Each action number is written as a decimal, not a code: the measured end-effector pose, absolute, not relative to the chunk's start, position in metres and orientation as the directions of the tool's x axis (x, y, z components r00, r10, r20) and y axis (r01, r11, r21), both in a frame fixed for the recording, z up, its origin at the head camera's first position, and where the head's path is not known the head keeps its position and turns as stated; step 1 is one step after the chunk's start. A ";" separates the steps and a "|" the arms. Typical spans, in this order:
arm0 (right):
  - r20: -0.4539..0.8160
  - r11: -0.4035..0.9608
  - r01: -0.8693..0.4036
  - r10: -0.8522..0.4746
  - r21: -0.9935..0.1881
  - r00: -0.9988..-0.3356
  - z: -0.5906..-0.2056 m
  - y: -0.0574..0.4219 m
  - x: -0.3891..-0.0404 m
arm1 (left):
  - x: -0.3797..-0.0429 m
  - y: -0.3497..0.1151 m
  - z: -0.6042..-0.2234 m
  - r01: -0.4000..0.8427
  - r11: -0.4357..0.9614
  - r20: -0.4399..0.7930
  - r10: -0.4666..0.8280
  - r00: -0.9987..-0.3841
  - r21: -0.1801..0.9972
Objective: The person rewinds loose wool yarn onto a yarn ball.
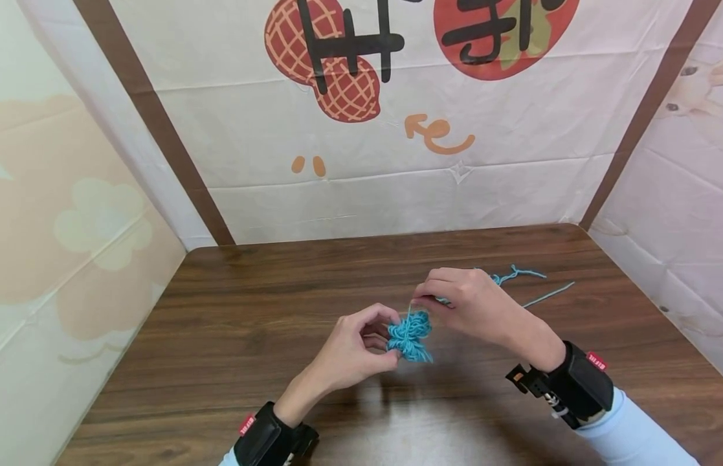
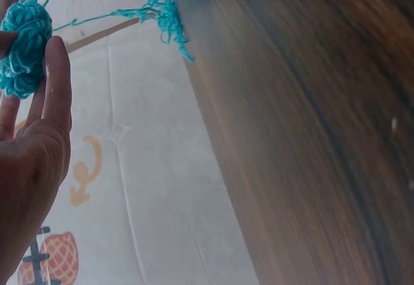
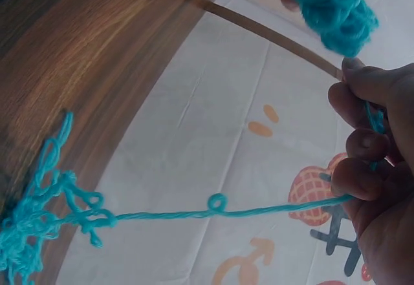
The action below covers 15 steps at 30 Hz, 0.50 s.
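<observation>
A small bundle of looped turquoise yarn (image 1: 410, 335) is held above the table by my left hand (image 1: 355, 346), thumb below and fingers above it. Just up and to the right, my right hand (image 1: 468, 301) pinches a strand that rises from the bundle between thumb and forefinger. In the right wrist view the yarn strand (image 3: 284, 209) also passes under the curled lower fingers, has one small loop, and leads to a tangled heap of yarn (image 3: 39, 227) on the table. The left wrist view shows the yarn bundle (image 2: 27, 46) between thumb and fingers.
Behind the right hand, the loose yarn (image 1: 515, 273) and a straight yarn end (image 1: 550, 294) lie on the brown wooden table (image 1: 268, 285). Printed cloth (image 1: 361, 200) hangs along the table's back edge, with more cloth (image 1: 87, 272) at the sides.
</observation>
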State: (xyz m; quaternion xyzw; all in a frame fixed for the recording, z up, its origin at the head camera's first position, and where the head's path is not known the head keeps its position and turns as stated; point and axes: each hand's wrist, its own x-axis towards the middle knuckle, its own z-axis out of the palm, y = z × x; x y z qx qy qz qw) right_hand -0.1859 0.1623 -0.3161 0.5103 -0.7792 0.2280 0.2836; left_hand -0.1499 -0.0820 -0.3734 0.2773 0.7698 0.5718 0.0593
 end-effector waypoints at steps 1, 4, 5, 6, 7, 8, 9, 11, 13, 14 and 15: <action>0.674 0.380 -0.922 -0.663 -0.071 -0.325 -0.316 0.163 -0.186 | -0.149 -0.082 -0.374 0.358 0.190 0.225 0.496 -0.839 0.914; 0.672 0.391 -0.916 -0.654 -0.093 -0.348 -0.317 0.165 -0.186 | -0.147 -0.083 -0.375 0.365 0.185 0.231 0.504 -0.832 0.912; 0.671 0.394 -0.913 -0.650 -0.105 -0.357 -0.317 0.166 -0.187 | -0.146 -0.083 -0.375 0.364 0.185 0.229 0.505 -0.832 0.913; 0.669 0.397 -0.911 -0.646 -0.115 -0.367 -0.317 0.166 -0.187 | -0.145 -0.083 -0.375 0.361 0.184 0.227 0.507 -0.832 0.914; 0.667 0.398 -0.909 -0.643 -0.127 -0.375 -0.318 0.167 -0.187 | -0.145 -0.084 -0.375 0.361 0.182 0.227 0.508 -0.831 0.915; 0.666 0.399 -0.907 -0.641 -0.138 -0.383 -0.318 0.168 -0.187 | -0.144 -0.084 -0.375 0.362 0.181 0.228 0.510 -0.829 0.914; 0.663 0.401 -0.904 -0.637 -0.149 -0.392 -0.318 0.169 -0.188 | -0.143 -0.084 -0.375 0.361 0.179 0.227 0.512 -0.828 0.915; 0.656 0.407 -0.898 -0.634 -0.169 -0.411 -0.319 0.171 -0.188 | -0.142 -0.085 -0.374 0.364 0.175 0.229 0.517 -0.825 0.915; 0.650 0.414 -0.891 -0.628 -0.187 -0.428 -0.320 0.173 -0.189 | -0.140 -0.086 -0.374 0.367 0.175 0.229 0.523 -0.821 0.914; 0.647 0.417 -0.888 -0.625 -0.196 -0.437 -0.321 0.174 -0.189 | -0.140 -0.087 -0.374 0.366 0.176 0.227 0.526 -0.819 0.914; 0.646 0.420 -0.884 -0.621 -0.205 -0.444 -0.321 0.175 -0.190 | -0.139 -0.087 -0.374 0.365 0.178 0.224 0.530 -0.818 0.914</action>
